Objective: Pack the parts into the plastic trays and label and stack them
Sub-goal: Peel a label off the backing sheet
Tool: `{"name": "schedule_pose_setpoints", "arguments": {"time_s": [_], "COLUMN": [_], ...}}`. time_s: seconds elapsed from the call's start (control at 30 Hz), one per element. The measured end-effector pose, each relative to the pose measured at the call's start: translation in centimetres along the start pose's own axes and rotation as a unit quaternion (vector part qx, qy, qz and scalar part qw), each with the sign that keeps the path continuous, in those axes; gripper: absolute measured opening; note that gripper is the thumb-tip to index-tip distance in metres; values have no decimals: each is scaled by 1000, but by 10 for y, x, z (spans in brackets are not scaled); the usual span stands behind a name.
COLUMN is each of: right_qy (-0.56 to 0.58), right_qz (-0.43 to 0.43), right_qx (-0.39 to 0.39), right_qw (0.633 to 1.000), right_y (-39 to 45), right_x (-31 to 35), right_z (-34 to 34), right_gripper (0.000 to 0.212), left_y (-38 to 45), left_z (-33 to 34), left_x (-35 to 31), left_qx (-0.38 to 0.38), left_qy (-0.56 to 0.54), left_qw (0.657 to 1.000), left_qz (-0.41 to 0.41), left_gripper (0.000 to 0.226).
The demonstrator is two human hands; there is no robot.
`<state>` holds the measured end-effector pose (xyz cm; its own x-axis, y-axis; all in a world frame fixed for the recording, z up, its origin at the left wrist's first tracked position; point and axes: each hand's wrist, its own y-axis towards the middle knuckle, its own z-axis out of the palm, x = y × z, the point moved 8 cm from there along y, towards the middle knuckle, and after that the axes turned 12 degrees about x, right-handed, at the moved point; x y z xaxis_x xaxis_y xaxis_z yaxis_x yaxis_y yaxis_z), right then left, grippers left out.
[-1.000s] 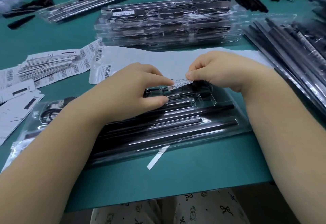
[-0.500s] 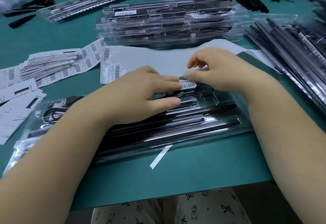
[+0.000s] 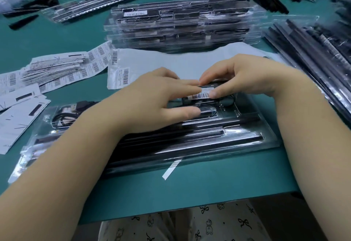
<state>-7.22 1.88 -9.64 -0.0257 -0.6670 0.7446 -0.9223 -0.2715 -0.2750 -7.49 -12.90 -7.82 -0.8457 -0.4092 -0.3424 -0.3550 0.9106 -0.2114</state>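
Note:
A clear plastic tray (image 3: 218, 138) packed with long black parts and a coiled cable lies in front of me on the green table. A white barcode label (image 3: 201, 95) lies flat on its lid near the far edge. My left hand (image 3: 155, 102) rests on the tray with straight fingers, the index finger pressing the label's left end. My right hand (image 3: 247, 77) arches over the label, its thumb tip pressing the right end and its fingertips at the upper edge. Behind them stands a stack of labelled trays (image 3: 180, 26).
A white label backing sheet (image 3: 171, 60) lies between the tray and the stack. Piles of barcode label sheets (image 3: 55, 69) are at the left. Trays of long black rods (image 3: 313, 54) fill the right side. One tray (image 3: 91, 3) sits far left. A white strip (image 3: 171, 168) pokes out near the table's front edge.
The label was held in the air between both hands' fingertips; it has come down onto the tray lid, and both hands now press it flat.

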Motion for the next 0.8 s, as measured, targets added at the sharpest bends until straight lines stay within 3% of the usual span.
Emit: {"name": "schedule_pose_setpoints", "arguments": {"time_s": [0.1,0.2,0.37,0.43,0.6,0.8], "right_qy": [2,4,4,-1,-6,14], "right_qz": [-1,3,10,-3,-8,-16], "right_qx": [32,28,-28,-29,-65,-111], "right_qw": [999,1000,1000,1000,998,994], "right_y": [-2,-3,2,5,6,5], "right_x": [-2,-7,-9,-6,-9,-9], "right_z": [3,0,-1,3,-1,2], "right_gripper": [44,27,12,20,7,13], "left_y": [5,1,1,3,8,11], "left_z": [27,37,38,42,40,45], "left_x": [3,8,5,5,5,4], "left_qx": [141,206,197,181,154,138], "left_qy": [26,8,41,59,71,98], "left_qw": [989,978,979,981,983,984], "left_qz": [-28,-42,-37,-46,-67,-51], "left_gripper": [80,84,90,93,97,91]}}
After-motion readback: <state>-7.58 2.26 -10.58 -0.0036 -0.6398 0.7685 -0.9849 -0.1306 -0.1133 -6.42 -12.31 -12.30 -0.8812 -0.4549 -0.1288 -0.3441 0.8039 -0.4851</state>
